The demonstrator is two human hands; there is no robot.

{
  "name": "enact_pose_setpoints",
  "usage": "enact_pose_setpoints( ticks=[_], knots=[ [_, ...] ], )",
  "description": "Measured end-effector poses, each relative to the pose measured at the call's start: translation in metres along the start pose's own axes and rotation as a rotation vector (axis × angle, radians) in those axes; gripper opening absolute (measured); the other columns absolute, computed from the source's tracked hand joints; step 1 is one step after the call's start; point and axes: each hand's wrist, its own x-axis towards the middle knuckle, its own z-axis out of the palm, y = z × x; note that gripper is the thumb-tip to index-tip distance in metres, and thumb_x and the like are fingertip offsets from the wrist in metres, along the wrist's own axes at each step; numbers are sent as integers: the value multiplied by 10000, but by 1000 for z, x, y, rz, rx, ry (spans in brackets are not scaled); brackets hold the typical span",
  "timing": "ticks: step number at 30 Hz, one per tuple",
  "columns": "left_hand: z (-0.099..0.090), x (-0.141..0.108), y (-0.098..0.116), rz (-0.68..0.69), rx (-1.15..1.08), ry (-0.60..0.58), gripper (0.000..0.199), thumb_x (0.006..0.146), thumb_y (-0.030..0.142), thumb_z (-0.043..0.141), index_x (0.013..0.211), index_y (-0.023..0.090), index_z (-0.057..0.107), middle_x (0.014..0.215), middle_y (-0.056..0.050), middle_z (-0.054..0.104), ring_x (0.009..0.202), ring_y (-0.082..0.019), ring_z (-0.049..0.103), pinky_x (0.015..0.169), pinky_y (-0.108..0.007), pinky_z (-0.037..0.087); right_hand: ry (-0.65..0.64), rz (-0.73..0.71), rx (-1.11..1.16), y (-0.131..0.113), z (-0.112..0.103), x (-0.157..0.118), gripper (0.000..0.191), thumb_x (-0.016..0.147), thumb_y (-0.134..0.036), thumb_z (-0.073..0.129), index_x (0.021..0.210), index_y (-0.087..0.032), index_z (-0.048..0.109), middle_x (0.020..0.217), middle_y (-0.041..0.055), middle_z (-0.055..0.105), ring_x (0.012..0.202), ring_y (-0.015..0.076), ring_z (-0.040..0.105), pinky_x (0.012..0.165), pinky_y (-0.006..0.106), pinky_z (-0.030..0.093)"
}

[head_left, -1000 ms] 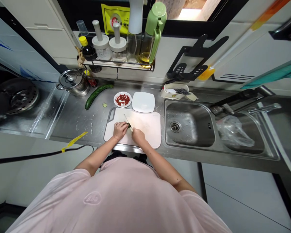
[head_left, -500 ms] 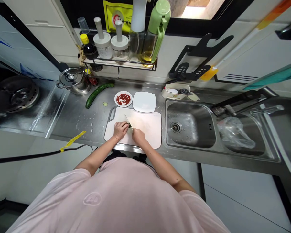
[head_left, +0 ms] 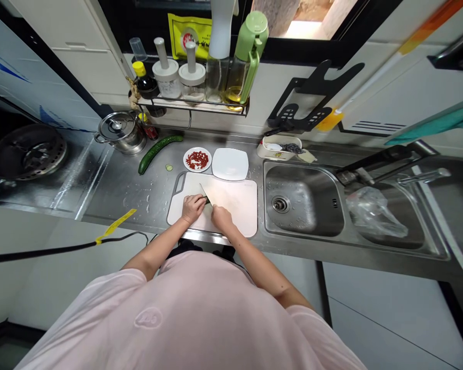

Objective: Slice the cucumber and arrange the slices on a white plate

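Note:
My left hand (head_left: 193, 207) is closed over a small dark green piece of cucumber (head_left: 207, 199) on the white cutting board (head_left: 237, 205); most of the piece is hidden under my fingers. My right hand (head_left: 220, 217) grips a kitchen knife (head_left: 206, 193), whose blade slants up and left, right beside the cucumber piece. Beyond the board stand a small white plate of chopped red bits (head_left: 197, 160) and a bare white square plate (head_left: 230, 164). A long cucumber (head_left: 157, 153) lies on the counter to the left, with a pale cut end (head_left: 168, 167) near it.
A lidded steel pot (head_left: 122, 132) and a wok (head_left: 27, 152) stand to the left. To the right is a steel sink (head_left: 303, 205), with a plastic bag (head_left: 374, 210) in its second basin. A rack (head_left: 193, 107) of bottles and jars hangs above the counter.
The view has shifted slightly, so everything sits a little lower in the picture. Both hands keep their hold on the cucumber piece and the knife.

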Motion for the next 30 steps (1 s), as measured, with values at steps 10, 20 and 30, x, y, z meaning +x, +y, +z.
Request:
enact_pose_setpoints(
  ticks=[10, 20, 30],
  knots=[
    [1, 0, 0, -2, -14, 16, 229, 899, 314, 463, 984, 251, 666, 1048, -58, 651, 930, -191, 567, 796, -357, 351, -1, 28, -23, 11, 17, -25, 198, 895, -133, 360, 1022, -158, 509, 917, 115, 655, 864, 221, 635, 693, 281, 417],
    [0, -1, 0, 6, 8, 13, 238, 897, 311, 462, 1014, 250, 660, 1052, -61, 647, 934, -190, 564, 809, -356, 354, 44, 27, 5, -11, 1, 12, 218, 885, -108, 368, 1044, -152, 509, 956, 116, 660, 898, 213, 639, 717, 278, 440],
    [-1, 0, 1, 1, -4, 24, 239, 898, 307, 457, 1000, 244, 664, 1034, -69, 646, 931, -193, 564, 794, -350, 373, 20, 34, 14, -10, -3, 1, 235, 877, -93, 380, 1061, -143, 517, 977, 126, 657, 927, 207, 634, 735, 267, 438]
  ],
)
